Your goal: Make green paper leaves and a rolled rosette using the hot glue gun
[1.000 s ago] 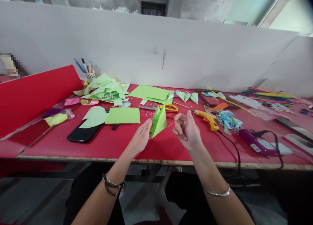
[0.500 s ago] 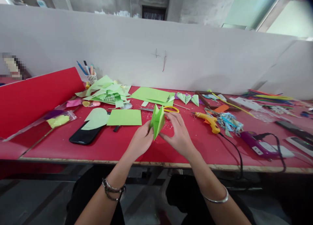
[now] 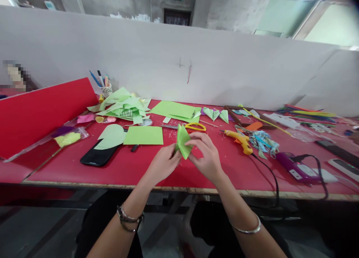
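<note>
Bare hands (image 3: 206,159), right silver bangle (image 3: 249,232), left silver and dark bracelets (image 3: 129,218), black legwear (image 3: 102,213)

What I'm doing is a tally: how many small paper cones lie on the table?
3, in a row just right of the green sheets: left cone, middle cone, right cone. More may hide under the paper pile.

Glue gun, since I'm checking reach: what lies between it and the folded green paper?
The head view shows the right hand at the folded green paper, then red tabletop.

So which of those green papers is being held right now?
The folded piece in the left hand, with the right hand touching it. The nearer flat rectangle and loose pile are in neither hand.
</note>
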Available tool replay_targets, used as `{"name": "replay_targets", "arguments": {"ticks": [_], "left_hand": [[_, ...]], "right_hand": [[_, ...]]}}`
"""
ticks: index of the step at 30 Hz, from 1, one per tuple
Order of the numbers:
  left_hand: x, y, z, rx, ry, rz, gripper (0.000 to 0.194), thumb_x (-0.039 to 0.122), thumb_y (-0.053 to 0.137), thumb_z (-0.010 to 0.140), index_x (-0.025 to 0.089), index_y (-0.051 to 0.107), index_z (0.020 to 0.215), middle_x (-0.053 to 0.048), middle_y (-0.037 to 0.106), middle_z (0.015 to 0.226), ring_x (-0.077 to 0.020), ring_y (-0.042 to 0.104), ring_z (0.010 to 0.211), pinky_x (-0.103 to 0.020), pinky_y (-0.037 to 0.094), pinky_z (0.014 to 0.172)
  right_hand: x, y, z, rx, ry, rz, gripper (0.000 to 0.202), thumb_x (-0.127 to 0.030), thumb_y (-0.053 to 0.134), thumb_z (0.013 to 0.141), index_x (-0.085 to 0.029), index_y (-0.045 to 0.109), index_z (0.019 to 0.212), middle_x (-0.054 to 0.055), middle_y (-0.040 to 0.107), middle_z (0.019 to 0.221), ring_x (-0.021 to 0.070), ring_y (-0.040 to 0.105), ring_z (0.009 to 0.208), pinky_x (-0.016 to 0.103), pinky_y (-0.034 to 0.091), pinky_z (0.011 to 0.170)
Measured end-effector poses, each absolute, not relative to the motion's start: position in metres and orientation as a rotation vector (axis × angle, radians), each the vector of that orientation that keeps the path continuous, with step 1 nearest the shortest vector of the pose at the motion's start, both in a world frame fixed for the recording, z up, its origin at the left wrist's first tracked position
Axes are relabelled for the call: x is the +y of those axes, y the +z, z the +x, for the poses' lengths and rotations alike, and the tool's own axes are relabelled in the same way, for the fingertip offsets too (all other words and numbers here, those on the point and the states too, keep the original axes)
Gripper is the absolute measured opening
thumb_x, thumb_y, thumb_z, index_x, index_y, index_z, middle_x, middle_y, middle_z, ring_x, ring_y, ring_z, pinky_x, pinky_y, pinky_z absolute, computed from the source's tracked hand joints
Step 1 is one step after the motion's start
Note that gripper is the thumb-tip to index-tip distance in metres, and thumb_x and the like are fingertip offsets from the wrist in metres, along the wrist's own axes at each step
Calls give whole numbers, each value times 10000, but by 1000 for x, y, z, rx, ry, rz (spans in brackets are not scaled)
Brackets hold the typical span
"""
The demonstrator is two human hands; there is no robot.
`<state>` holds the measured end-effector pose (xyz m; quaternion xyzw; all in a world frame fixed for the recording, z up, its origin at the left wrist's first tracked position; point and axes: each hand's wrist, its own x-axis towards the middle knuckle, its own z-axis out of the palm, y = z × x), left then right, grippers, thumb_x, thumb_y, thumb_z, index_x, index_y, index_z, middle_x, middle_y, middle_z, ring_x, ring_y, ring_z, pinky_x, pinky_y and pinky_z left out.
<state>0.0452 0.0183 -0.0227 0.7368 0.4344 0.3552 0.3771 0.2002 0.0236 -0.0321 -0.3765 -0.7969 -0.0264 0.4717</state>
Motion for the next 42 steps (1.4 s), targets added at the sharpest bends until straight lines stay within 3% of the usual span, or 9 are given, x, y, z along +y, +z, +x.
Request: {"name": "replay_targets", "arguments": {"ticks": [7, 12, 15, 17, 20, 24, 28, 35, 42], "left_hand": [[16, -21, 45, 1072, 866, 1956, 277, 316, 354, 835, 152, 504, 670, 26, 450, 548, -102, 410, 500, -205, 302, 462], [20, -21, 41, 1176, 1014, 1965, 235, 360, 433, 809, 157, 549, 828, 4, 552, 690, -108, 478, 570, -208, 365, 517], [22, -21, 40, 1177, 1217, 1964, 189, 339, 513, 768, 170, 550, 843, -41, 577, 883, -144, 542, 794, -226, 427, 674], [23, -21, 40, 1117, 1338, 2000, 160, 304, 557, 739, 173, 545, 831, -75, 524, 1089, -177, 486, 1022, -270, 396, 851], [23, -20, 40, 1013, 1330, 2034, 157, 252, 575, 718, 179, 519, 846, -84, 442, 1235, -195, 399, 1152, -323, 320, 961], [24, -20, 39, 1045, 1230, 2022, 134, 261, 543, 740, 173, 500, 831, -46, 568, 953, -171, 516, 922, -295, 392, 840], [24, -19, 38, 1102, 1200, 1989, 101, 257, 529, 754, 166, 510, 792, -6, 537, 793, -132, 504, 772, -244, 405, 731], [25, -22, 44, 948, 1274, 1592, 274, 258, 589, 713, 186, 452, 939, 12, 522, 758, -99, 512, 699, -173, 409, 556], [28, -33, 52, 916, 1099, 1517, 247, 364, 552, 744, 137, 537, 838, -19, 599, 739, -114, 549, 631, -226, 448, 617]], "right_hand": [[23, -32, 201, -1991, 111, -901, 86, -157, 494, 776, -226, 526, 816, 34, 574, 817, 169, 539, 795, 299, 446, 713], [22, -35, 196, -1763, 422, -949, 160, -215, 513, 787, -230, 468, 940, 35, 588, 864, 163, 578, 819, 302, 473, 736], [21, -37, 190, -1538, 698, -853, 428, -228, 542, 765, -250, 311, 1124, 23, 593, 866, 160, 599, 824, 309, 497, 731], [21, -36, 187, -1453, 844, -812, 547, -237, 552, 755, -260, 232, 1197, 23, 601, 870, 156, 606, 802, 308, 511, 706], [21, -33, 188, -1421, 957, -844, 528, -252, 580, 729, -240, 322, 1190, 43, 609, 917, 154, 602, 799, 290, 515, 684], [21, -33, 192, -1455, 1047, -887, 259, -254, 605, 702, -182, 551, 945, 38, 632, 876, 150, 601, 771, 276, 502, 674], [21, -33, 195, -1476, 1118, -951, 156, -247, 609, 692, -148, 623, 811, 39, 659, 801, 154, 604, 742, 294, 487, 702], [22, -31, 197, -1548, 1200, -932, 87, -239, 621, 689, -160, 624, 726, -8, 614, 680, 107, 563, 644, 222, 444, 606], [21, -27, 195, -1351, 1147, -1006, 120, -254, 627, 672, -152, 565, 676, -31, 559, 584, 81, 519, 521, 206, 417, 509]]}}
